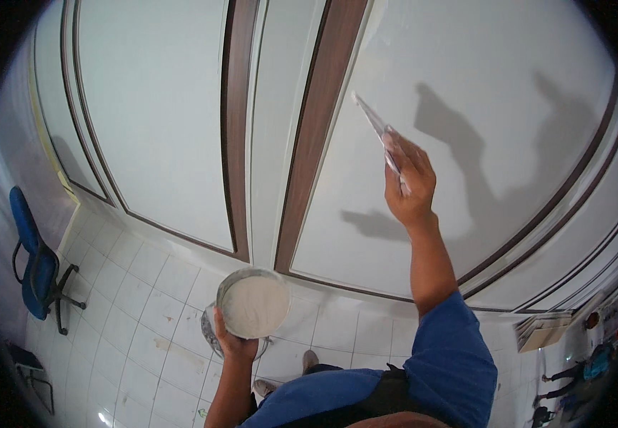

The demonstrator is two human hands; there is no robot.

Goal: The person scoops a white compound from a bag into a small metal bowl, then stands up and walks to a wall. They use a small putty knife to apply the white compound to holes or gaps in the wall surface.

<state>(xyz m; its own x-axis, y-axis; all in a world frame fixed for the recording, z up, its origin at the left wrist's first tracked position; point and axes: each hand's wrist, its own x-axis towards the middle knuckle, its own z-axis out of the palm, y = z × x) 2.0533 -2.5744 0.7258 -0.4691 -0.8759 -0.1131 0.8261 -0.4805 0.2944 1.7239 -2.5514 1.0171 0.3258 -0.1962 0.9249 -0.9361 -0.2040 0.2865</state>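
Observation:
My left hand (236, 347) is wrapped round the lower side of a round tub (252, 273), which holds pale, creamy paste (255, 307). The tub is held up at waist height, its mouth facing up. Raised ahead of the white wall panel, my right hand (416, 187) grips a putty knife (370, 114) with its blade pointing up and left. A dab of pale paste sits at the blade's tip, close to the brown strip (321, 93). Whether the tip touches the wall I cannot tell. My fingers hide most of the handle.
White panels (152, 128) framed by brown strips cover the wall. Part of another bucket (210, 332) shows on the tiled floor (159, 314), behind the tub. A blue office chair (38, 274) stands at left. Leaning boards (543, 335) and a person (581, 378) are at far right.

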